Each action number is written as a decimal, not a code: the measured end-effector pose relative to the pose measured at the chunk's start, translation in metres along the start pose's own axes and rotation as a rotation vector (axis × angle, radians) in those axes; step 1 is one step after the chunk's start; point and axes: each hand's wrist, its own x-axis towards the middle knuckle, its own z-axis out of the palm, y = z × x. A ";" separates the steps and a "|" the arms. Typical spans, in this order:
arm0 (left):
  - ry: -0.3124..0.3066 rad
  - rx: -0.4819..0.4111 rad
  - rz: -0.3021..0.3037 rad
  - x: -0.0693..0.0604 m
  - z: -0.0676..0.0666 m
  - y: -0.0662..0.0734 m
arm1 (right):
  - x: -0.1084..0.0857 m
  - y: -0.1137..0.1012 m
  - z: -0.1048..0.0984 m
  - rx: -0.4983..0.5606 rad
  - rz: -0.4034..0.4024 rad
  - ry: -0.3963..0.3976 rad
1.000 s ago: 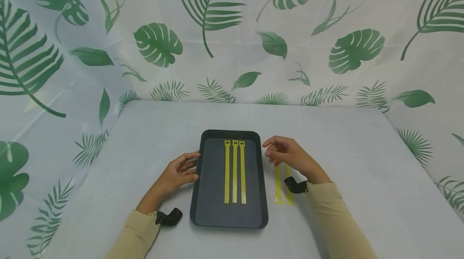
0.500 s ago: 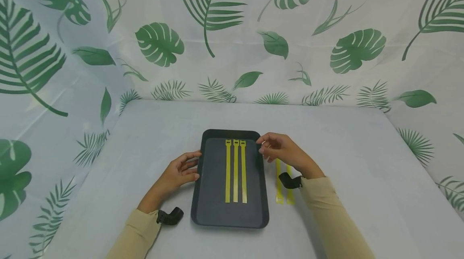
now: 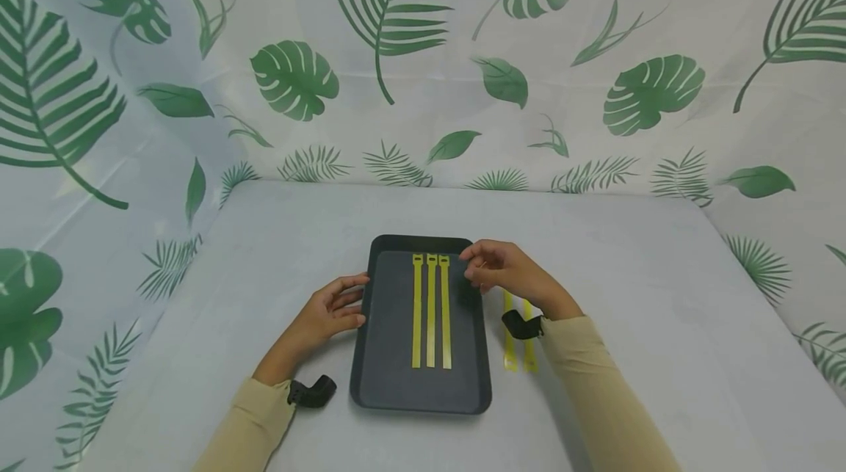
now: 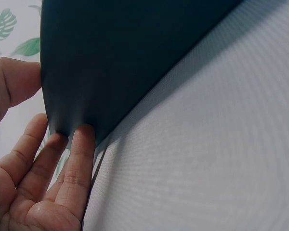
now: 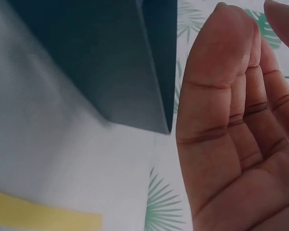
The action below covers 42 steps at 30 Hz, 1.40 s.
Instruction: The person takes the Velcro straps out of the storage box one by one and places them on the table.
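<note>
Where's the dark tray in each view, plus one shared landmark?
Head: lower centre, dark tray bearing three yellow strips.
Left wrist: top middle, left hand touching it.
Right wrist: upper left, beside right hand.
Shared landmark: leaf-print backdrop.

Legible text: none, from where I stand. Dark tray (image 3: pixel 390 325), yellow straps lying in it (image 3: pixel 431 314), yellow straps beside it (image 3: pixel 510 346), black wrist cameras (image 3: pixel 313 392): no readable lettering, number or brand. Backdrop (image 3: pixel 410 123) print: green leaves, no words.

Room above tray (image 3: pixel 390 332), rim (image 3: pixel 423 243) around
</note>
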 end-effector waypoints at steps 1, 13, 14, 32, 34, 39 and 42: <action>0.001 0.000 -0.002 0.000 0.000 0.000 | 0.001 -0.001 0.000 0.002 0.001 -0.007; 0.000 0.016 -0.011 0.001 0.001 0.000 | 0.015 -0.008 0.006 0.016 0.004 -0.072; 0.001 0.015 -0.013 0.001 0.001 0.001 | 0.016 -0.009 0.007 0.016 0.002 -0.077; 0.004 0.003 -0.008 0.001 0.001 0.001 | 0.035 -0.017 0.018 -0.036 -0.041 -0.163; 0.004 0.006 -0.005 0.001 0.001 0.001 | 0.037 -0.018 0.020 -0.045 -0.050 -0.172; 0.003 0.010 0.000 0.001 0.000 0.000 | 0.042 -0.018 0.024 -0.044 -0.074 -0.197; 0.003 0.008 0.001 0.001 0.000 0.001 | 0.045 -0.019 0.027 -0.044 -0.097 -0.211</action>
